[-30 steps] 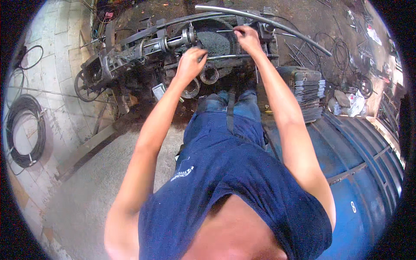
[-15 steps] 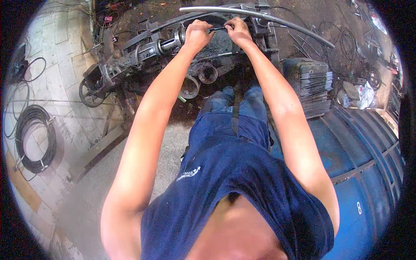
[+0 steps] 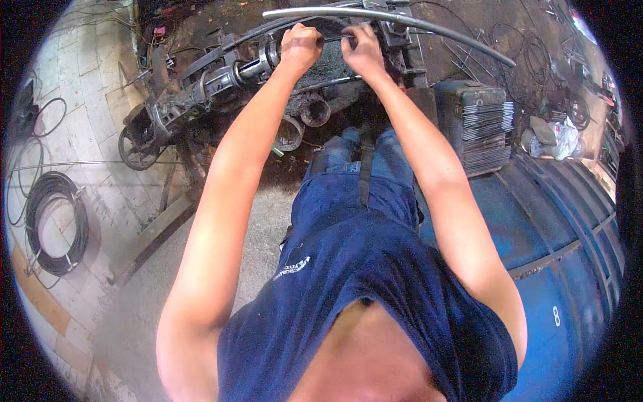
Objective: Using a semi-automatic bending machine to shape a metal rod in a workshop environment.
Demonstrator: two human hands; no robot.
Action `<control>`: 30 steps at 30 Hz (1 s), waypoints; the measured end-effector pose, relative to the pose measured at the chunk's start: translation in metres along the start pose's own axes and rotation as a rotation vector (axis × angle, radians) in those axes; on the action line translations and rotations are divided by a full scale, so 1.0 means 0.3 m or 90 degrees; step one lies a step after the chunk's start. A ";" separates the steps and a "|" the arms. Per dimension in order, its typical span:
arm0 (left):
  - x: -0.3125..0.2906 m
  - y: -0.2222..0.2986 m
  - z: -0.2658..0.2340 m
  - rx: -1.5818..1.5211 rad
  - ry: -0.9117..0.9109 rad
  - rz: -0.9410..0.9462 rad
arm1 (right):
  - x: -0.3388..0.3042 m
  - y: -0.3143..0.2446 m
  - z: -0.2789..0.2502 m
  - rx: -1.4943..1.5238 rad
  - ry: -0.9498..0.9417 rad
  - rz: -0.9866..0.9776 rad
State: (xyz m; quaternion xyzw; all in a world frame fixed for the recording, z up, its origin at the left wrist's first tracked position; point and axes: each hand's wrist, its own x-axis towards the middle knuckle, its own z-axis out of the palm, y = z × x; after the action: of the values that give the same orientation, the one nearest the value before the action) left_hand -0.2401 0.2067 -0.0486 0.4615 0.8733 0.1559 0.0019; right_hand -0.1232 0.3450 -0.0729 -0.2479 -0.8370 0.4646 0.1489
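Rod (image 3: pixel 334 39) held above dark machine (image 3: pixel 231 82)

Left end is enclosed by the tightly curled left hand (image 3: pixel 301 48). Right end is met by bent fingers of the right hand (image 3: pixel 365 52); whether pinched cannot be told. Curved grey tube (image 3: pixel 402 19) is seen beyond; stacked plates (image 3: pixel 487 137) rightward, coiled cable (image 3: pixel 81 228) far left.

Navy shirt (image 3: pixel 362 258), faded blue jeans (image 3: pixel 395 153)

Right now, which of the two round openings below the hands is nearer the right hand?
The smaller round opening, up and to the right; the larger round opening sits lower left, farther from the right hand.
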 end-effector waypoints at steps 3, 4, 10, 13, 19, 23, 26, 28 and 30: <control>-0.013 -0.018 -0.026 0.024 0.005 0.024 | -0.162 -0.024 -0.060 0.027 -0.182 -0.014; 0.003 -0.002 -0.019 0.016 0.004 0.032 | -0.242 0.046 -0.068 -0.058 -0.263 0.076; 0.011 0.008 -0.021 0.020 -0.102 -0.008 | -0.402 0.195 -0.103 -0.311 -0.324 0.294; 0.008 0.006 -0.014 0.014 -0.084 -0.004 | -0.344 0.221 -0.070 -0.371 -0.314 0.309; 0.004 0.002 0.000 0.015 -0.063 -0.002 | -0.328 0.225 -0.012 -0.403 -0.282 0.219; 0.003 0.001 -0.002 0.012 0.018 0.058 | -0.355 0.228 -0.023 -0.386 -0.296 0.169; -0.007 0.005 -0.007 0.005 0.026 0.059 | -0.394 0.172 -0.033 -0.315 -0.361 0.087; -0.008 0.012 -0.014 -0.003 0.038 0.059 | -0.379 0.118 -0.054 -0.202 -0.390 -0.013; -0.016 0.014 -0.019 -0.010 0.052 0.060 | -0.307 -0.021 -0.113 -0.200 -0.331 0.023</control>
State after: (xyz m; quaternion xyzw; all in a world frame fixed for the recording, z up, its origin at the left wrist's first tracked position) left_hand -0.2349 0.2036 -0.0428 0.4951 0.8488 0.1818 -0.0373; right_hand -0.0320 0.3150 -0.0515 -0.1555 -0.9041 0.3800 -0.1186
